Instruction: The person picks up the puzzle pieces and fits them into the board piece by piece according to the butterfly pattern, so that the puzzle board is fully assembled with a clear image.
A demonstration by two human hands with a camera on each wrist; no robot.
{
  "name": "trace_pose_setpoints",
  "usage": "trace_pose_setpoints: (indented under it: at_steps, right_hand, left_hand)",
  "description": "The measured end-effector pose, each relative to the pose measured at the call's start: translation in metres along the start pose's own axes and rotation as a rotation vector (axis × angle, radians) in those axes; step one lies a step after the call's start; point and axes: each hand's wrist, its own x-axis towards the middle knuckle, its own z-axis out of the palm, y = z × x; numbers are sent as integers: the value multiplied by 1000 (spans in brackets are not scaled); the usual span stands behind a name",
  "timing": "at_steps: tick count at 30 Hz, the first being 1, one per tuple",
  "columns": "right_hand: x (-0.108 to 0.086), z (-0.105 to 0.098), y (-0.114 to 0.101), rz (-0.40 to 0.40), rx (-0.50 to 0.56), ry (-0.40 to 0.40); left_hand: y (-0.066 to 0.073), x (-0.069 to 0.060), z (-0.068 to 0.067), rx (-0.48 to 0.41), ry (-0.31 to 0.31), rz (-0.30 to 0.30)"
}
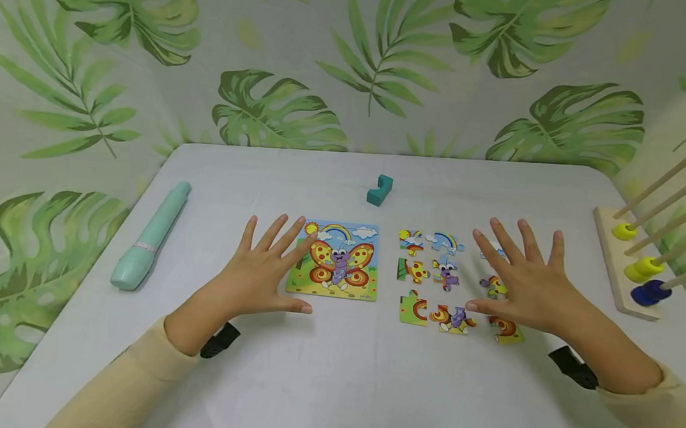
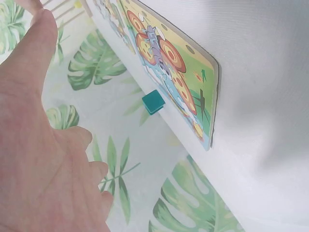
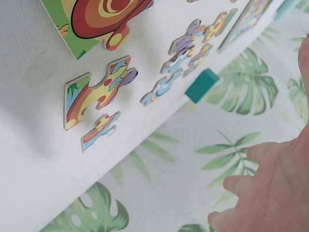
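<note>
Purple-bodied butterfly board, head and body axis toward far table edge, both hands spread wide, holding nothing

The site presents as a tabletop play area; whether it belongs to a home, a nursery or a studio cannot be determined. A green leaf-printed covering fills the upper frame and shows at both sides of a white-covered table. Play items noted: a butterfly picture board at centre, jigsaw pieces right of it, a teal block above, and a wooden peg stand with yellow and blue rings at the right edge.
</note>
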Motion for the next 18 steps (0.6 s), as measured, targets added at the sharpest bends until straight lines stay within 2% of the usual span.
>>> trace_pose_setpoints:
  at_steps: [18]
  right_hand:
    - [0,-3,0,-9,6,3]
  left_hand:
    - [-3,-1,-1,1,12,2]
